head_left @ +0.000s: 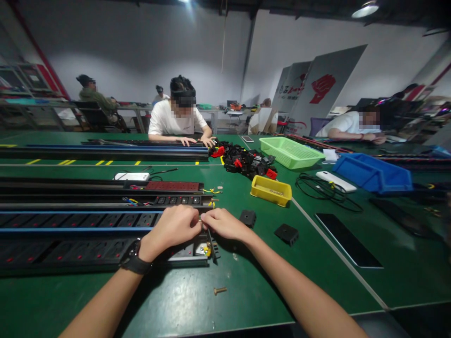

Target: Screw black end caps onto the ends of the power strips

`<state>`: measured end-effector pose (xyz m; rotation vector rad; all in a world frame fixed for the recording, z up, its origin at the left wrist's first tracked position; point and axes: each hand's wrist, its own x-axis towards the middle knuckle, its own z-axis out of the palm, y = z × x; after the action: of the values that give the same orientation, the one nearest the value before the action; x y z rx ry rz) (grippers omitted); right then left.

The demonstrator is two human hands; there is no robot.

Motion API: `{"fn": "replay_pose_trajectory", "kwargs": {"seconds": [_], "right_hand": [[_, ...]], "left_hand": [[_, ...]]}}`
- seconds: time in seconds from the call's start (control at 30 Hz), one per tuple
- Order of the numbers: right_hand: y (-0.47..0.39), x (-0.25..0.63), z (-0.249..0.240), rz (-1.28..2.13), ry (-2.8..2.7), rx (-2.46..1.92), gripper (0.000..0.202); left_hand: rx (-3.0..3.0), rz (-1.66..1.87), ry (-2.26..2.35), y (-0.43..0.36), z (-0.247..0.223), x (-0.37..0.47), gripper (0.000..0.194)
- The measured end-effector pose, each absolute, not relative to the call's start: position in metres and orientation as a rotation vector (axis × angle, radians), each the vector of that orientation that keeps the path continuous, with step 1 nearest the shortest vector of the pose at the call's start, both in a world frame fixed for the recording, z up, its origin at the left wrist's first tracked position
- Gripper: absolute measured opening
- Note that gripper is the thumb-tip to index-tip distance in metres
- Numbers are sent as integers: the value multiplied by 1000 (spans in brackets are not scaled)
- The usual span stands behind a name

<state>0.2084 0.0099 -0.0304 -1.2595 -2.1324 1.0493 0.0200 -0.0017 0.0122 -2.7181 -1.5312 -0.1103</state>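
Observation:
My left hand [176, 227], with a black watch [134, 258] on its wrist, is closed in a pinch at the open end of a long black power strip [88, 253]. My right hand [223, 223] meets it there, fingers also pinched. A small metallic glint shows between the fingertips, too small to name. Just below the hands, a black end cap [213, 249] stands upright beside the strip's end, with yellow-green wire [206, 251] next to it. A blue-edged strip of sockets [88, 220] lies behind. A brass-coloured bolt [220, 291] rests on the table in front.
Loose black end caps [248, 218] lie to the right. Beyond them are a yellow bin [271, 191], a pile of black and red parts [246, 159], a green basket [291, 152] and a blue bin [373, 173]. A co-worker [179, 115] sits opposite.

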Motion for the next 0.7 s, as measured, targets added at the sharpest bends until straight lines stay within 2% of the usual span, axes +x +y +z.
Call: {"fn": "replay_pose_trajectory", "kwargs": {"seconds": [0.27, 0.7], "right_hand": [[10, 215, -38, 938, -2243, -1215, 26], [-9, 212, -19, 566, -2388, -1442, 36]], "left_hand": [[-2711, -148, -1535, -6, 11, 23, 27], [-2786, -25, -1514, -5, 12, 16, 28]]}}
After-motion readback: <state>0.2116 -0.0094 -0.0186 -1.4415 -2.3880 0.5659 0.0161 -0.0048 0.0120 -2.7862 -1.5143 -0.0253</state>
